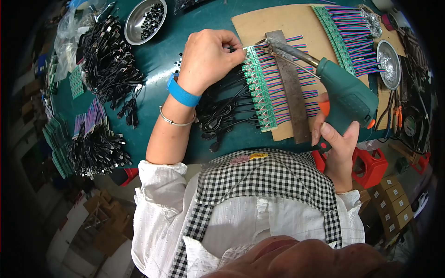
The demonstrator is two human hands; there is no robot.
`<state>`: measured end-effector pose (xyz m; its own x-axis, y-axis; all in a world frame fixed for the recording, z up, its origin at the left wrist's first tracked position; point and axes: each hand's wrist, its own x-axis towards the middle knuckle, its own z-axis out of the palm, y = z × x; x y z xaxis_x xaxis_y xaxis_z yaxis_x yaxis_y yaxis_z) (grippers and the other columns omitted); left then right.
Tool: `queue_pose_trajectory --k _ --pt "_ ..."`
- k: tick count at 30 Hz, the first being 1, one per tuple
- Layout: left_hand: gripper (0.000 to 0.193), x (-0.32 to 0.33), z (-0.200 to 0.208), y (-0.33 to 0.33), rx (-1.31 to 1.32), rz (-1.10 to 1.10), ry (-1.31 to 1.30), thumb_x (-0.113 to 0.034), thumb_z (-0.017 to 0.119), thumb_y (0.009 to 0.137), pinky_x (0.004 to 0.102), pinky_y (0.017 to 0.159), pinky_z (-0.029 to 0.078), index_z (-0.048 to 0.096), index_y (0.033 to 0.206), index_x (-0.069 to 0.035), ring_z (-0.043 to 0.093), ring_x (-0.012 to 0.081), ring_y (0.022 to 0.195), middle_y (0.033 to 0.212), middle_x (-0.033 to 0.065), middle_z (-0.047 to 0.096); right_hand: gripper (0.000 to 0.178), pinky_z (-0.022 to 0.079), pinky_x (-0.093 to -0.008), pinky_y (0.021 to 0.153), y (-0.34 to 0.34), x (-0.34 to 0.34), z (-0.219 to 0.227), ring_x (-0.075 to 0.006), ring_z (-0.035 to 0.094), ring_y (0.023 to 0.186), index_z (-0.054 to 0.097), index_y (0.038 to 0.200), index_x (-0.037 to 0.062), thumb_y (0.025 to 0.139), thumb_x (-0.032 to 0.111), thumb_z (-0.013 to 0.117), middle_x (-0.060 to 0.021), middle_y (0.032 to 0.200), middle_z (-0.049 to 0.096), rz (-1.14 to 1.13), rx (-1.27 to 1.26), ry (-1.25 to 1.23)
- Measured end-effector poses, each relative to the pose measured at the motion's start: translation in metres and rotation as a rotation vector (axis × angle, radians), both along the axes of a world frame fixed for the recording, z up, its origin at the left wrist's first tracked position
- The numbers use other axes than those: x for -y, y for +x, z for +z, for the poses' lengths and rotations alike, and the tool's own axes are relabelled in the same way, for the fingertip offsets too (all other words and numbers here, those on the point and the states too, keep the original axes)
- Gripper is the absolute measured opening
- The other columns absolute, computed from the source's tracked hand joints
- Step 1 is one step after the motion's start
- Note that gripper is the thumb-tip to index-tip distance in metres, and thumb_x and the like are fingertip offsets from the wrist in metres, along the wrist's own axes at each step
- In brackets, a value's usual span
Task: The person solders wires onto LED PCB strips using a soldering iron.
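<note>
My right hand [337, 141] is wrapped round the grip of a green soldering gun [348, 95]. The gun's tip points left, at the far end of a row of small green circuit boards [259, 95]. There my left hand [204, 58] pinches a thin black cable [228, 48] against the boards' left edge; its very end is hidden by the fingers. Several black cables [217, 116] run leftward from the nearer boards and lie coiled on the table. Coloured wires [281, 98] stick out to the right under a flat metal bar [293, 92].
Cardboard [255, 21] lies under the boards. Another board row [334, 39] with coloured wires sits at the right, beside a metal dish [388, 65]. Bundles of black cables [109, 65] lie left, near a bowl [131, 28] of small black parts. A red stool [371, 167] stands below the table edge.
</note>
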<state>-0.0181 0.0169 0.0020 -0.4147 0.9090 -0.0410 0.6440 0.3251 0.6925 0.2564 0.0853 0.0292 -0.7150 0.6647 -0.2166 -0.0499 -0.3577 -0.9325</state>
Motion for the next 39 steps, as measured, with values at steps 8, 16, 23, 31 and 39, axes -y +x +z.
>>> queue_pose_trajectory --k 8,16,23,31,39 --pt "0.014 0.001 0.000 0.001 0.003 0.009 -0.018 -0.015 0.069 0.071 0.0217 0.047 0.038 0.067 0.074 -0.002 0.045 0.0046 0.048 0.052 0.0022 0.054 0.055 0.047 -0.0246 0.047 0.000 -0.001 0.001 -0.0144 0.055 0.059 0.039 0.125 -0.0091 0.079 0.006 0.065 -0.0222 0.120 0.050 -0.014 -0.025 0.031" --pt "0.022 0.027 0.010 0.004 -0.174 0.005 0.104 -0.016 0.074 0.070 0.0258 0.056 0.047 0.068 0.086 -0.003 0.056 0.0145 0.057 0.070 0.0080 0.064 0.071 0.044 -0.0242 0.047 0.010 0.002 -0.001 -0.0138 0.051 0.055 0.037 0.125 -0.0122 0.073 0.021 0.072 -0.0082 0.073 0.052 -0.190 0.040 0.238" --pt "0.125 0.106 0.022 0.033 -0.249 -0.182 -0.110 -0.043 0.087 0.037 0.0505 0.101 0.028 0.029 0.140 -0.004 0.032 0.0424 0.126 0.141 0.0252 0.031 0.064 0.047 -0.0239 0.061 0.013 0.008 -0.026 -0.0096 0.054 0.071 0.049 0.116 -0.0007 0.061 -0.001 0.082 -0.0025 0.085 0.057 -0.102 0.152 0.591" --pt "0.118 0.111 -0.009 0.054 -0.367 0.047 -0.143 -0.037 0.086 0.046 0.0477 0.097 0.028 0.024 0.142 -0.005 0.037 0.0369 0.116 0.133 0.0182 0.039 0.069 0.052 -0.0350 0.067 -0.021 0.019 -0.026 -0.0266 0.065 0.078 0.052 0.114 0.0008 0.056 0.019 0.085 -0.0138 0.092 0.064 -0.115 0.400 1.274" --pt "0.092 0.113 -0.030 0.049 -0.437 0.079 0.028 -0.022 0.080 0.052 0.0442 0.094 0.029 0.038 0.132 -0.001 0.044 0.0333 0.107 0.106 0.0134 0.053 0.063 0.053 -0.0322 0.065 -0.008 0.008 -0.039 -0.0276 0.067 0.071 0.052 0.113 -0.0019 0.060 0.014 0.082 -0.0142 0.084 0.065 -0.221 0.268 1.116"
